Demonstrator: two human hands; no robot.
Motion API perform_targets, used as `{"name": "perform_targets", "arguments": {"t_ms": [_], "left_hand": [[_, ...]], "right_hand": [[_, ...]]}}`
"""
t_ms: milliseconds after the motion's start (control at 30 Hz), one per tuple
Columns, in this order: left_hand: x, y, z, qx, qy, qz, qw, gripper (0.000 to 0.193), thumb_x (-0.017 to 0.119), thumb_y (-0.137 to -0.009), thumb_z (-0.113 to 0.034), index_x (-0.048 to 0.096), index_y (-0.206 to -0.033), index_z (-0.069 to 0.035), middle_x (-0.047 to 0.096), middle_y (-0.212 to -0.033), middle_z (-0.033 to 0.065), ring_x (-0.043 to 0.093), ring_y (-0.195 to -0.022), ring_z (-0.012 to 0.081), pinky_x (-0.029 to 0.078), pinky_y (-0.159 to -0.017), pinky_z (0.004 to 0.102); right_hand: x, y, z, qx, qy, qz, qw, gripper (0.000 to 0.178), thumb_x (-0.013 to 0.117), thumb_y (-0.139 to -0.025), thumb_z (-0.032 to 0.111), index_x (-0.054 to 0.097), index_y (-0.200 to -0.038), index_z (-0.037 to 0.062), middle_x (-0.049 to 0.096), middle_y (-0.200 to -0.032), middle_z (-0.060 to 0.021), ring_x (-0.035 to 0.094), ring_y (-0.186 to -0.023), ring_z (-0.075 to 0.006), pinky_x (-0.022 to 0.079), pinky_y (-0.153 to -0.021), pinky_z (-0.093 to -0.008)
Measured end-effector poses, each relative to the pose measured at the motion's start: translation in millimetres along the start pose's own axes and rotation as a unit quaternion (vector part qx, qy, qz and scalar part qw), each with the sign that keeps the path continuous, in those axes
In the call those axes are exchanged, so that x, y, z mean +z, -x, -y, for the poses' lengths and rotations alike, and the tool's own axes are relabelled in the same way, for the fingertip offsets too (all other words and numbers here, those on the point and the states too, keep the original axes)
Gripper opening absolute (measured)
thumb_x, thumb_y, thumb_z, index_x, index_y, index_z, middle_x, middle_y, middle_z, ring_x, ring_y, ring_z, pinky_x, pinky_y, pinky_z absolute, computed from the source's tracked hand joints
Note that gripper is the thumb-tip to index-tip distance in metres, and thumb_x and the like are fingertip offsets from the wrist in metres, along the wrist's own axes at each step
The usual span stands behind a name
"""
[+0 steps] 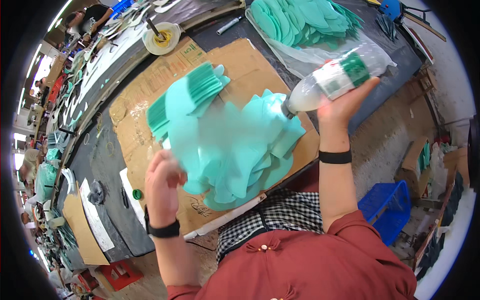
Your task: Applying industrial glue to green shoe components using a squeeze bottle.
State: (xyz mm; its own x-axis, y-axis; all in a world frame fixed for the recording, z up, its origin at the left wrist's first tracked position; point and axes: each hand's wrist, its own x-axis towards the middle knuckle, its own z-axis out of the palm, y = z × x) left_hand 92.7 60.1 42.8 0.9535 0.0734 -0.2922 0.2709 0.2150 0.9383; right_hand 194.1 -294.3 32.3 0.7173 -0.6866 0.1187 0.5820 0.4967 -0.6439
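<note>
My right hand (345, 100) is wrapped round a clear plastic bottle (310, 92) with a white and green label. The bottle is tilted, its dark narrow tip low over the right side of a heap of teal cut pieces (235, 172). My left hand (164, 180) is at the heap's left edge, fingers curled in and partly blurred; what they hold, if anything, does not show. A neat fanned stack of teal pieces (185, 100) lies just beyond the heap. Across the heap's middle the pieces are smeared by motion. All of this rests on flattened cardboard (135, 130).
More teal pieces (305, 20) are piled on a plastic bag at the far right. A tape roll (161, 39) and a marker (230, 26) lie beyond the cardboard. A green cap (137, 194) is on the left. A blue stool (385, 207) stands on the floor at right.
</note>
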Motion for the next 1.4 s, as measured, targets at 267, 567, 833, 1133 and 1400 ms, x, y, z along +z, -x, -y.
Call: {"name": "perform_targets", "arguments": {"t_ms": [267,567,833,1133,1400], "left_hand": [[29,46,24,-0.170,-0.142,0.095,0.971,0.005,0.063,-0.090,-0.010,0.063,-0.090,-0.005,0.057,-0.071,-0.0039,0.052,-0.059,0.0049,0.039,-0.056,0.0209],[28,53,38,-0.108,-0.245,0.072,0.961,0.006,0.062,-0.090,-0.009,0.062,-0.089,-0.003,0.055,-0.073,-0.0062,0.045,-0.060,0.0020,0.034,-0.052,0.0217],[27,52,44,-0.092,-0.279,0.074,0.953,0.007,0.062,-0.090,-0.008,0.061,-0.090,0.000,0.057,-0.078,-0.0056,0.044,-0.064,0.0025,0.035,-0.056,0.0223],[30,57,44,-0.053,-0.271,0.066,0.959,0.007,0.062,-0.090,-0.006,0.061,-0.089,0.000,0.057,-0.078,-0.0057,0.044,-0.066,0.0027,0.036,-0.058,0.0228],[22,60,44,-0.116,-0.192,0.076,0.972,0.012,0.065,-0.096,-0.011,0.066,-0.102,0.000,0.063,-0.083,-0.0028,0.054,-0.065,0.0042,0.041,-0.057,0.0218]], "right_hand": [[21,43,19,-0.003,0.009,0.185,0.983,0.091,0.026,-0.095,0.082,0.055,-0.135,0.0060,0.069,-0.109,-0.0176,0.068,-0.098,-0.0326,0.057,-0.087,-0.0493],[43,99,-40,-0.014,0.145,0.426,0.893,0.065,0.057,-0.100,0.058,0.056,-0.130,-0.0008,0.069,-0.105,-0.0136,0.066,-0.095,-0.0236,0.052,-0.082,-0.0341],[77,89,-56,-0.210,0.291,0.445,0.821,0.042,0.068,-0.097,0.047,0.060,-0.116,0.0102,0.065,-0.088,-0.0140,0.066,-0.079,-0.0330,0.052,-0.066,-0.0374],[67,27,-77,-0.110,0.221,0.365,0.897,0.051,0.057,-0.102,0.055,0.061,-0.113,0.0057,0.068,-0.087,-0.0109,0.063,-0.075,-0.0184,0.050,-0.069,-0.0317],[40,98,-28,-0.171,0.256,0.500,0.809,0.062,0.052,-0.103,0.058,0.059,-0.118,-0.0020,0.067,-0.092,-0.0096,0.062,-0.085,-0.0166,0.050,-0.077,-0.0307]]}}
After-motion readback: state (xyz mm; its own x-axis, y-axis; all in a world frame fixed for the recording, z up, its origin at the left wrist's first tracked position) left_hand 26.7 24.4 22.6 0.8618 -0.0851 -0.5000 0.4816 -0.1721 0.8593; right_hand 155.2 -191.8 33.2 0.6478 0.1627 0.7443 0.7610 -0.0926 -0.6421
